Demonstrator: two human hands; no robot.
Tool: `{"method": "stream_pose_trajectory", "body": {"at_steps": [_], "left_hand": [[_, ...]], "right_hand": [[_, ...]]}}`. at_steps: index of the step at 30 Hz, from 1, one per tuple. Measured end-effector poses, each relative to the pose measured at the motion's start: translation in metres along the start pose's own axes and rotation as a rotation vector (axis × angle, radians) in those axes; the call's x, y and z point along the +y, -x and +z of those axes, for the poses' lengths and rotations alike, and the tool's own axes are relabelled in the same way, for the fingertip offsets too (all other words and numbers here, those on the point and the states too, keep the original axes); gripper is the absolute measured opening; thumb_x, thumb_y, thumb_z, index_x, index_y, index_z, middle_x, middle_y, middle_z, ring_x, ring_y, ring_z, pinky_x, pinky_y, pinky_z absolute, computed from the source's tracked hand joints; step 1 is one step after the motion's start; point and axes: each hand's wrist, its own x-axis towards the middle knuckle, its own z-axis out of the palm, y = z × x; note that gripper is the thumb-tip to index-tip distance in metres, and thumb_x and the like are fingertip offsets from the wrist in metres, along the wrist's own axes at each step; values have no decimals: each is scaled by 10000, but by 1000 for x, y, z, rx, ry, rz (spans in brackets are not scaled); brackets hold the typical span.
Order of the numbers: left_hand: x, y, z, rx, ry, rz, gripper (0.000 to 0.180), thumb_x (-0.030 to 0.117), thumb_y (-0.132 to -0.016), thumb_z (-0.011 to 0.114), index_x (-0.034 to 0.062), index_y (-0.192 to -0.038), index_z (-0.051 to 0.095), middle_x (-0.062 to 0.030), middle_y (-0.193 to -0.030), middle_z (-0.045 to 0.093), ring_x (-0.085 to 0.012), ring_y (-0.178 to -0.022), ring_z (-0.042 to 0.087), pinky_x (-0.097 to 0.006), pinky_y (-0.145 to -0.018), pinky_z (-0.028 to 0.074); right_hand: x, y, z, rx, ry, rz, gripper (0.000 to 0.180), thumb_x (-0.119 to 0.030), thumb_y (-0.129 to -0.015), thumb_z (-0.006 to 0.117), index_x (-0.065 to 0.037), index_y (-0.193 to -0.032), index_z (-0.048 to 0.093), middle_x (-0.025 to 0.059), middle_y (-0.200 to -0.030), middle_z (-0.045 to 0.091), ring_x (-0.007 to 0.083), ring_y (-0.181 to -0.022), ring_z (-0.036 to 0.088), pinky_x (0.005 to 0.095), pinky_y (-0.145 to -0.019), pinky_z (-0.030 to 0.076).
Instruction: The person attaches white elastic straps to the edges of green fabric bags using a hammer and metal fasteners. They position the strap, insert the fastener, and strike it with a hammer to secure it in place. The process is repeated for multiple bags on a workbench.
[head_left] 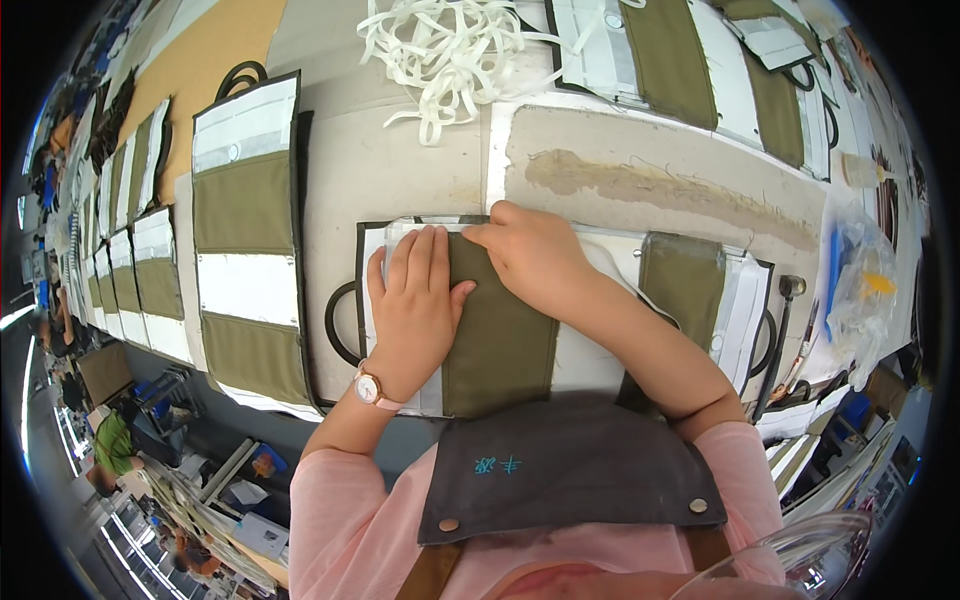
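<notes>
A flat fabric panel [510, 345] of olive green and white strips with black edging lies on the table in front of me. My left hand [415, 300], with a wristwatch, presses flat on its left part, fingers pointing away from me. My right hand [530, 255] rests on the panel's top edge just right of the left hand, fingers curled and pinching at the fabric edge. A black loop handle [335, 325] sticks out of the panel's left side.
A finished olive and white panel [245, 250] lies to the left, with several more stacked beyond it. A tangle of white tape [440, 50] sits at the top. More panels [690, 70] lie top right. A hammer-like tool [785, 320] and plastic bag [860, 290] are on the right.
</notes>
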Motion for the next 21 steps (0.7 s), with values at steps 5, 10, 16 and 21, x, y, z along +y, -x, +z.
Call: {"method": "stream_pose_trajectory", "body": {"at_steps": [5, 10, 16, 21], "left_hand": [[-1, 4, -2, -18, 29, 12, 640, 330, -908, 666, 36, -1447, 486, -127, -1387, 527, -286, -1291, 485, -517, -1116, 319], [-1, 0, -3, -17, 46, 32, 644, 308, -896, 684, 41, -1448, 489, -158, -1353, 534, -316, -1256, 500, -508, -1109, 333], [-3, -2, -2, -13, 57, 48, 646, 318, -895, 688, 45, -1448, 491, -158, -1337, 535, -323, -1244, 499, -502, -1094, 343], [-3, -4, -4, -12, 11, 76, 640, 323, -892, 693, 69, -1447, 501, -154, -1305, 539, -325, -1216, 511, -491, -1064, 363]], "right_hand": [[2, 22, -32, 103, -72, 162, 102, -131, -911, 606, -64, -959, 667, 120, -876, 648, 334, -799, 645, 450, -701, 509], [11, 31, -51, 47, -84, 352, 173, -175, -925, 635, -30, -847, 583, 134, -831, 644, 347, -784, 628, 456, -694, 487], [18, 33, -46, 57, -57, 384, 218, -189, -926, 642, -16, -815, 568, 141, -809, 635, 351, -776, 619, 459, -698, 483], [17, 32, -49, 51, -83, 361, 222, -193, -924, 647, -21, -811, 563, 142, -788, 620, 356, -769, 609, 469, -697, 475]]}}
